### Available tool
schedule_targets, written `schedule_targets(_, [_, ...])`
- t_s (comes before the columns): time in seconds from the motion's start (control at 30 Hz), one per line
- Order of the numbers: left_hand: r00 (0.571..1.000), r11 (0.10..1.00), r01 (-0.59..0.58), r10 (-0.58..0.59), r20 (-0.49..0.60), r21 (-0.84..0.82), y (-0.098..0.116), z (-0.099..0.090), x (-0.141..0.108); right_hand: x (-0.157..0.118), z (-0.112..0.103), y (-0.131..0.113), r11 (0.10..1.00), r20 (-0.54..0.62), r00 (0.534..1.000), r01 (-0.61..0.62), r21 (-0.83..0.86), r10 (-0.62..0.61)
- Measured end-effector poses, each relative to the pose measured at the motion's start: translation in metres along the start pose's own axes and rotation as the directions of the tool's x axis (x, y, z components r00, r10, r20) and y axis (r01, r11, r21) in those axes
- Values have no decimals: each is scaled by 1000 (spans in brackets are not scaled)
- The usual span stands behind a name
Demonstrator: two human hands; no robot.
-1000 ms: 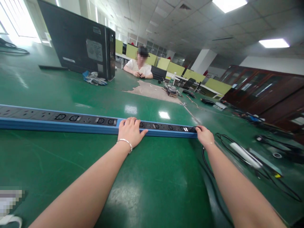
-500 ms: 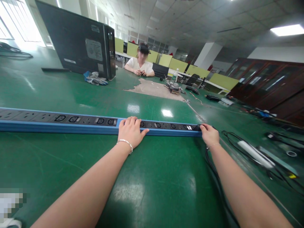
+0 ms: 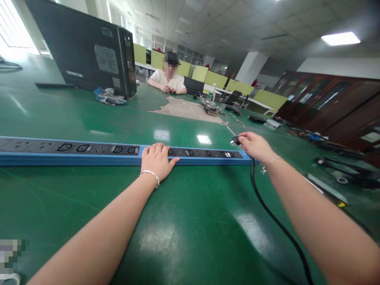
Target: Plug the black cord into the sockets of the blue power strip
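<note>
Right hand (image 3: 254, 146) holds plug (image 3: 236, 140), seemingly clear of edge of power strip (image 3: 68, 160).

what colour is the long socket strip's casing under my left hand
The long socket strip's casing is blue; head view shows it best.

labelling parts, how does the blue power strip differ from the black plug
Size: the blue power strip is long and runs out of frame at the left; the black plug is small.
Build: the strip has a row of sockets; the plug has metal prongs.
Pose: the strip lies on the green table under the left hand; the plug is held by the right hand, out of the sockets.
Shared: each has a hand on it.
</note>
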State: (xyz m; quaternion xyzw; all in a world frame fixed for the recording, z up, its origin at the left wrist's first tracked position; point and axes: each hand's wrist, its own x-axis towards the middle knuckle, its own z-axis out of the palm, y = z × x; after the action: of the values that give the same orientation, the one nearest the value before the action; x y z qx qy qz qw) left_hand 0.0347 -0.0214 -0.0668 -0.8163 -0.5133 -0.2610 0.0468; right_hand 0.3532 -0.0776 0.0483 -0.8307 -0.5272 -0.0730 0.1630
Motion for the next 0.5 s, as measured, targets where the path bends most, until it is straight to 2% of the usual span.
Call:
schedule_targets(0.03, [1000,1000,-2,2,1,-1,0,0,0,-5,10,-8,1000,57,998,5,29,-7])
schedule_targets(0.2, [1000,1000,-4,4,-12,1,0,1,0,-20,51,-28,999,130,991,38,-27,-34])
schedule_targets(0.3, [1000,1000,5,-5,2,0,0,1,0,-22,58,-31,997,159,987,27,-75,-15])
schedule_targets(0.5, [1000,1000,10,-10,15,-17,0,1,0,-26,57,-37,990,176,984,4,-141,21])
